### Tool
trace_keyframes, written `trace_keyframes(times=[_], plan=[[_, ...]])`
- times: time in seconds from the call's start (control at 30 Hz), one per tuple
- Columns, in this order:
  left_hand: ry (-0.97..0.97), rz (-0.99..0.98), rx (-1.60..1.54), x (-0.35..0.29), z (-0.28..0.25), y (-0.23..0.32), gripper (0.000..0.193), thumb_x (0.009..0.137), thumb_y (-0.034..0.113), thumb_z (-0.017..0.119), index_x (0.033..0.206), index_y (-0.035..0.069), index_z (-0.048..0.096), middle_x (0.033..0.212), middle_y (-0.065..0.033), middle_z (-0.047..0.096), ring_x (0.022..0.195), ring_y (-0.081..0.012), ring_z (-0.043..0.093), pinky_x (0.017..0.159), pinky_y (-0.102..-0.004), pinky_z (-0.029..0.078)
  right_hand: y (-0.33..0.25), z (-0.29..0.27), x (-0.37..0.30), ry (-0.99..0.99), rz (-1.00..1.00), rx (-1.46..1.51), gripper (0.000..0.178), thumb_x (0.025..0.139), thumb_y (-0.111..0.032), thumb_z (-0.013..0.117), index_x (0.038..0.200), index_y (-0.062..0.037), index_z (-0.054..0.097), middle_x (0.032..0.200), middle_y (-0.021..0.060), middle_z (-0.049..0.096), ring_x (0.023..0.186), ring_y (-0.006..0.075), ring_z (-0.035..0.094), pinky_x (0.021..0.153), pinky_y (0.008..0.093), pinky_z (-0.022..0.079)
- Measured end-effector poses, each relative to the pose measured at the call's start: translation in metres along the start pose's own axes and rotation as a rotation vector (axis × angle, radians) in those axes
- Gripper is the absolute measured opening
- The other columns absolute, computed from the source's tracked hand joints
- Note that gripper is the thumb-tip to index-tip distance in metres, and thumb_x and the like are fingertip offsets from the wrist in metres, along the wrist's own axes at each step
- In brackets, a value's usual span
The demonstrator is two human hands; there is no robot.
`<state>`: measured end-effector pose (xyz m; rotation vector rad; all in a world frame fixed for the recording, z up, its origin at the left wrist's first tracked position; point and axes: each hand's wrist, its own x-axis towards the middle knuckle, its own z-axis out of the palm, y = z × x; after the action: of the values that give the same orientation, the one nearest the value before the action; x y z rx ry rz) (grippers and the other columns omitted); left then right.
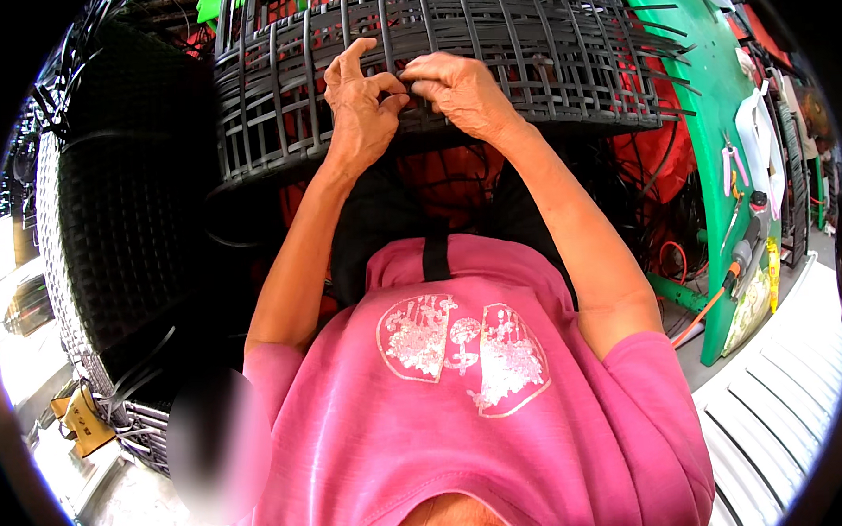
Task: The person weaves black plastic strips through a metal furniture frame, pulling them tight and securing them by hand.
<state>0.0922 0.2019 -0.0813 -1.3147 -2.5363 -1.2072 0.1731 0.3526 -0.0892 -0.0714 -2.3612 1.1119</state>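
Observation:
A half-woven panel of flat black plastic strips [525, 55] lies across in front of me, its crossing strips forming an open grid. My left hand [360, 107] is at its near middle, thumb and forefinger pinched together while the other fingers stick up. Close beside it, my right hand [466, 93] has its fingers curled and pinched. The fingertips of both hands nearly meet over a dark strip in the weave. That strip is mostly covered by the fingers.
Loose strip ends jut from the panel's right side. A green board [704, 142] stands at the right, with pink-handled pliers [734, 164] and a corded power tool [738, 259] by it. A large black woven piece [113, 218] fills the left. White slats [778, 399] lie lower right.

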Motion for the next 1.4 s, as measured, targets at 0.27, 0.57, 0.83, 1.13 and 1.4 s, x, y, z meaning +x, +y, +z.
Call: trace_keyframes(times=[0.27,0.57,0.83,1.13,1.4], plan=[[0.143,-0.005,0.063,-0.022,-0.013,-0.023,0.014,0.073,0.004,0.069,0.086,0.010,0.069,0.127,-0.0095,0.048,0.122,-0.0345,0.037,0.101,-0.0428,0.030,-0.021,0.020,0.003,-0.169,0.425,0.214,0.013,0.076,-0.009,0.063,0.083,0.0011,0.068,0.067,0.0145,0.064,0.060,0.0235,0.064,0.056,0.0341,0.053],[-0.261,-0.164,0.441,-0.007,-0.003,-0.036,0.029,0.077,0.016,0.061,0.104,0.018,0.070,0.151,-0.0103,0.020,0.136,-0.0411,0.014,0.104,-0.0641,0.008,-0.020,0.047,0.021,-0.137,0.151,-0.352,0.008,0.064,-0.004,0.060,0.070,-0.0024,0.064,0.065,0.0202,0.061,0.072,0.0390,0.062,0.066,0.0458,0.050],[-0.151,-0.193,0.248,-0.003,0.000,-0.047,0.017,0.068,0.017,0.072,0.085,0.017,0.073,0.145,-0.0066,0.029,0.134,-0.0375,0.018,0.107,-0.0579,0.011,-0.002,0.035,0.034,-0.279,0.391,-0.019,0.019,0.064,-0.010,0.066,0.083,-0.0063,0.069,0.076,0.0158,0.066,0.076,0.0311,0.065,0.070,0.0388,0.052],[0.215,-0.055,0.232,-0.025,-0.091,-0.042,0.014,0.067,0.006,0.073,0.080,0.011,0.074,0.135,-0.0083,0.045,0.122,-0.0284,0.037,0.102,-0.0404,0.029,0.001,0.003,0.013,-0.052,0.265,0.046,0.016,0.080,-0.014,0.066,0.090,-0.0016,0.069,0.085,0.0091,0.069,0.080,0.0168,0.066,0.072,0.0268,0.050],[0.208,0.057,0.146,-0.022,-0.091,-0.026,0.012,0.073,0.005,0.069,0.084,0.009,0.070,0.133,-0.0082,0.045,0.122,-0.0280,0.038,0.101,-0.0384,0.031,-0.053,0.056,0.030,-0.372,0.415,0.499,0.025,0.079,-0.014,0.067,0.099,0.0006,0.067,0.070,0.0093,0.065,0.062,0.0120,0.060,0.058,0.0259,0.047]])
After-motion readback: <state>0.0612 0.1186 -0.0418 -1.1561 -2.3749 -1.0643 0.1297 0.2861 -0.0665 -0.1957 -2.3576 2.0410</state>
